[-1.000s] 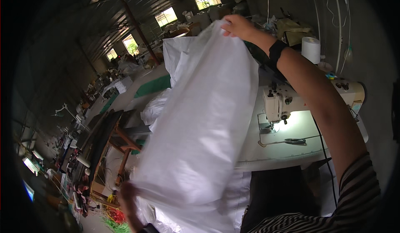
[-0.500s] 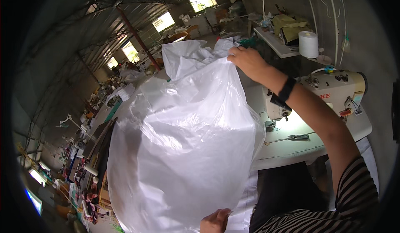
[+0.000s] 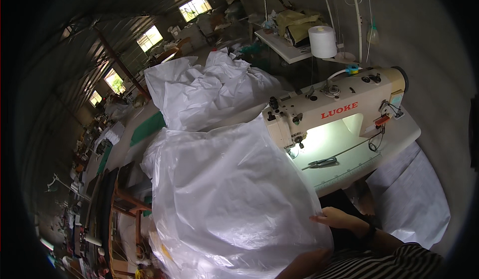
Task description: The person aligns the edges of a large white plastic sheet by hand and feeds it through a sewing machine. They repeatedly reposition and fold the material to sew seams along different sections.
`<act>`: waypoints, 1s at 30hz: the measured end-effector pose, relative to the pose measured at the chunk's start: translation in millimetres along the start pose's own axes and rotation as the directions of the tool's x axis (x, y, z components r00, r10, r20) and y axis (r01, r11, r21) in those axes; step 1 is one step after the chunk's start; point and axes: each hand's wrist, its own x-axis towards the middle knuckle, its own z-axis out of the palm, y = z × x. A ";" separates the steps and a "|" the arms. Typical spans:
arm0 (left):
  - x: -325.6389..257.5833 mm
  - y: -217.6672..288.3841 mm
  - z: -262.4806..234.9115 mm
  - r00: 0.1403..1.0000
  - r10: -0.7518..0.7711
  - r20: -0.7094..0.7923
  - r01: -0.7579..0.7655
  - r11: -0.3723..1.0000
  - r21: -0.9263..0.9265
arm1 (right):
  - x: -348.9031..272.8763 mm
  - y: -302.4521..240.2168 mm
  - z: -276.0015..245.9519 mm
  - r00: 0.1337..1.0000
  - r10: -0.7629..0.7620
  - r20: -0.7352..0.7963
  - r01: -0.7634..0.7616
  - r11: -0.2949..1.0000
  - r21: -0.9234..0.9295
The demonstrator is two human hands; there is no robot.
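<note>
A large sheet of shiny, partly see-through white plastic [image 3: 234, 179] spreads in front of me and hangs down over the near side. My right hand [image 3: 333, 217] is closed on its right edge, thumb and fingers pinching the film beside my lap. Part of my left arm [image 3: 305, 264] shows low in the picture against the plastic; its fingers are hidden. Beyond the sheet lies a crumpled heap of white material [image 3: 214, 89]. To the right of the sheet stands a white sewing machine [image 3: 334, 109], its lamp lit.
Metal thread snips [image 3: 323, 163] lie on the machine bed. A white thread cone [image 3: 322, 42] stands behind the machine, near a side table [image 3: 284, 47] with cloth on it. White material [image 3: 414, 194] hangs at the right. A wooden frame [image 3: 124, 204] stands to the left.
My right hand has come back from the far end of the plastic to its near right edge. The far material now lies crumpled. The view has swung right, uncovering the whole sewing machine.
</note>
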 end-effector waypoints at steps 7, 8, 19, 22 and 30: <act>77.7 -126.5 -125.0 0.698 0.204 -0.686 0.331 0.758 0.562 | 18.1 28.2 18.4 0.952 -0.296 0.079 0.168 0.721 0.673; 67.1 -150.8 -133.2 0.739 -0.105 -0.665 0.552 0.661 0.509 | 15.0 29.2 15.5 0.950 -0.285 0.127 0.125 0.720 0.683; -5.9 -184.5 -214.0 0.613 0.101 -0.784 0.397 0.818 0.416 | 21.8 52.4 39.7 0.992 -0.115 -0.044 0.105 0.607 0.788; 117.0 -182.7 -254.2 0.639 0.217 -0.737 0.213 0.872 0.441 | 29.3 49.1 50.7 0.987 -0.154 -0.046 0.133 0.623 0.771; 240.3 -263.4 -297.8 0.720 -0.209 -0.661 0.554 0.746 0.368 | 8.5 35.5 28.2 0.971 -0.116 0.210 -0.031 0.808 0.588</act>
